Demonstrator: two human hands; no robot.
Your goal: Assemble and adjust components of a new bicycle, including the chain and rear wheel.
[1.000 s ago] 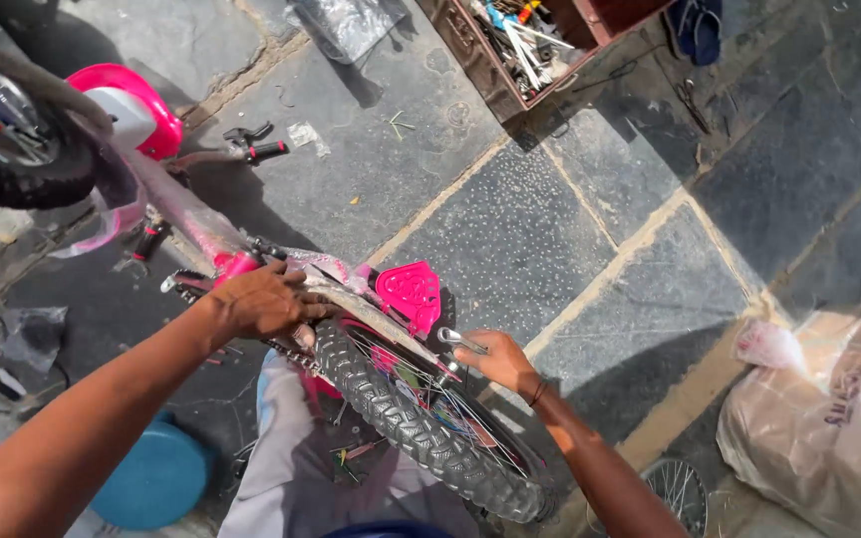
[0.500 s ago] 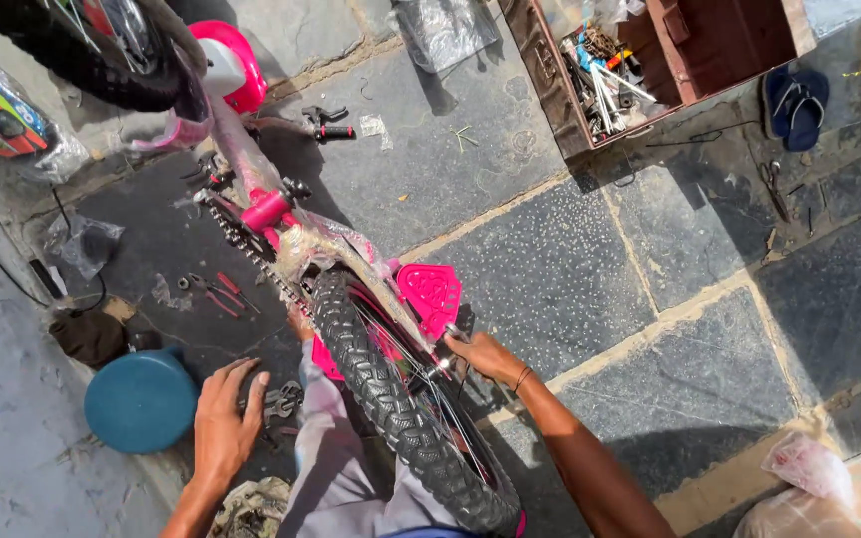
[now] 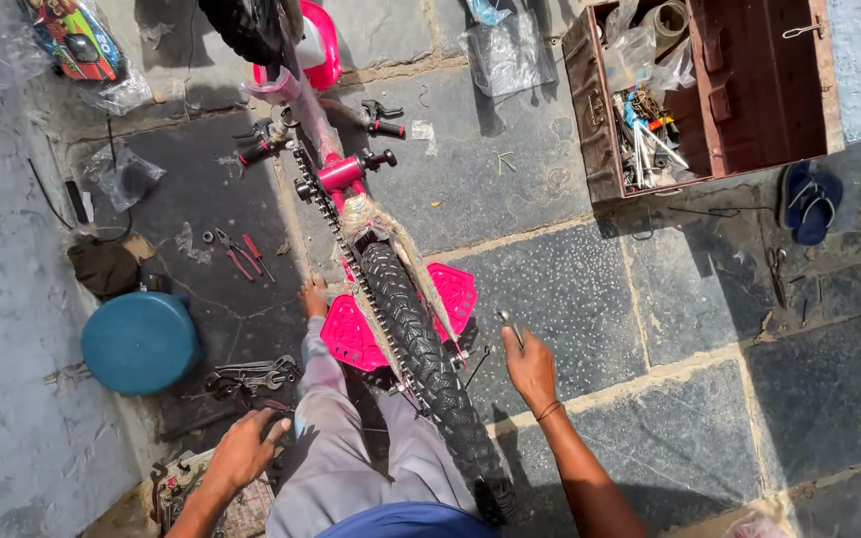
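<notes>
Right hand [image 3: 530, 367] grasps a spanner [image 3: 510, 327] beside the upturned bike's tyre [image 3: 421, 349]. Left hand [image 3: 243, 450] lies spread, released, on tools [image 3: 251, 377] near the floor's [image 3: 570, 299] lower-left edge.

My right hand [image 3: 530, 367] grips a thin metal wrench [image 3: 511, 327] beside the upturned pink bicycle's black rear tyre [image 3: 429, 361]; my left hand [image 3: 243, 450] rests on spanners [image 3: 251, 377] lying on the floor.

Bike [image 3: 391, 289] btwn hands; stool [image 3: 140, 342] left, toolbox [image 3: 710, 90] far right.
</notes>
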